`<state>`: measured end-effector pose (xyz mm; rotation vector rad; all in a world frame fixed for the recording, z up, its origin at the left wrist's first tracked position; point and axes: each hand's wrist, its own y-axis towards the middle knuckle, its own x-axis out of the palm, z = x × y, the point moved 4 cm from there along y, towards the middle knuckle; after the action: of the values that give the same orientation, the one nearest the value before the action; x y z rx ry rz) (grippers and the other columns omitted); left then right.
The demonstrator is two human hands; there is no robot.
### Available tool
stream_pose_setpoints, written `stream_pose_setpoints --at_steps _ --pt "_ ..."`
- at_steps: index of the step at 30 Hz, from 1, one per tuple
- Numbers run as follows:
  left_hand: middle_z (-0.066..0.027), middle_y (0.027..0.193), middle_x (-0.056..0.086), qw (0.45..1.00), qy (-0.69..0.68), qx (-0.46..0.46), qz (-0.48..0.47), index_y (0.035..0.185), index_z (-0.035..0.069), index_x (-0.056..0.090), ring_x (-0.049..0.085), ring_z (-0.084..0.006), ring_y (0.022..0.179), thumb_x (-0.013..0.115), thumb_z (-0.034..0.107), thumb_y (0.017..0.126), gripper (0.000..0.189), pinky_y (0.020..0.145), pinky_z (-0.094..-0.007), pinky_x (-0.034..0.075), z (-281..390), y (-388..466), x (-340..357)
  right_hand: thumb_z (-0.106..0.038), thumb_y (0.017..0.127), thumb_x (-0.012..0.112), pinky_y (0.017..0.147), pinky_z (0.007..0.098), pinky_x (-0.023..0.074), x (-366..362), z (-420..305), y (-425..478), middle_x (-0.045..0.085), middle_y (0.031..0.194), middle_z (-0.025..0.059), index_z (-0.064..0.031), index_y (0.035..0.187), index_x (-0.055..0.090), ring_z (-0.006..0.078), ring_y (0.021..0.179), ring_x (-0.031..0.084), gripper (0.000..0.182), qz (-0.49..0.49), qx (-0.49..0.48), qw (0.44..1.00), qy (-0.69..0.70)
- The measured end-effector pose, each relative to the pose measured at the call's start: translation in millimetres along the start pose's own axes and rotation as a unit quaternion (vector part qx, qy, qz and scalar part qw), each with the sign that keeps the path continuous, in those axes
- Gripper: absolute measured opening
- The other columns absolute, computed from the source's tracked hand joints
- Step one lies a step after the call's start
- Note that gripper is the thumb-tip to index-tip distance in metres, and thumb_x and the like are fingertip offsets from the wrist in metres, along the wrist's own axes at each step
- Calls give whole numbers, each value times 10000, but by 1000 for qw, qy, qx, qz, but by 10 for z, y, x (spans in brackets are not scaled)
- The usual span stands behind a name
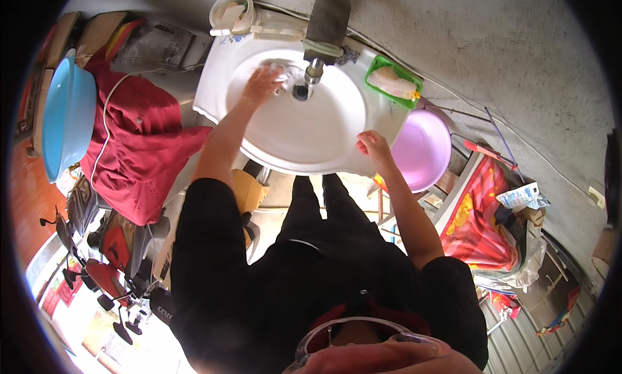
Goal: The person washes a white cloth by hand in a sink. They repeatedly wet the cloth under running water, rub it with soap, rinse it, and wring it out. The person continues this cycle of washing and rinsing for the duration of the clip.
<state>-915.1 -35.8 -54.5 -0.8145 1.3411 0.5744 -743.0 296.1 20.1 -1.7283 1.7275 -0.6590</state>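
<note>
A white ceramic washbasin (pixel 311 145) with a metal faucet (pixel 314 70) and a dark drain hole (pixel 301 92) lies before me. My left hand (pixel 265 84) is inside the bowl, left of the drain, fingers spread; water seems to splash around it, and no object shows in it. My right hand (pixel 373 144) hovers near the basin's right front rim with its fingers curled in, and I cannot tell whether it holds anything small. A dark cylindrical cover (pixel 329 21) sits over the faucet. On the right ledge, a green plastic tray (pixel 384 63) holds a pale item in plastic, perhaps soap.
A white round tub (pixel 248 7) stands at the basin's back left corner. Beside the basin are a purple plastic basin (pixel 427 150) on the right, and dark red cloth (pixel 141 145) and a blue plastic basin (pixel 70 121) on the left. A grey wall (pixel 466 43) rises behind.
</note>
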Motion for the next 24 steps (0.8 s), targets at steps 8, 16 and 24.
stream_pose_setpoints --at_steps 8,16,24 --pt "-152 1173 487 946 -268 -133 -122 1202 179 496 489 -335 1073 645 381 706 556 895 -466 407 1145 -521 403 -222 866 570 643 237 464 60 -4 -24 618 789 59 -20 954 594 111 687 572 221 -12 30 999 43" --pt "-119 940 624 669 -641 -348 141 1145 135 580 597 -248 889 711 243 674 501 766 -366 477 1499 661 -36 -195 885 568 628 224 455 320 -391 75 613 783 43 -33 949 596 99 684 571 177 -38 -11 999 11" --pt "-92 1207 484 937 -198 -161 239 1053 180 602 473 -373 1054 639 11 671 419 841 -417 497 196 251 -365 -194 885 563 639 221 452 15 -201 -33 616 786 52 -35 949 599 99 689 570 176 -5 -27 1000 12"
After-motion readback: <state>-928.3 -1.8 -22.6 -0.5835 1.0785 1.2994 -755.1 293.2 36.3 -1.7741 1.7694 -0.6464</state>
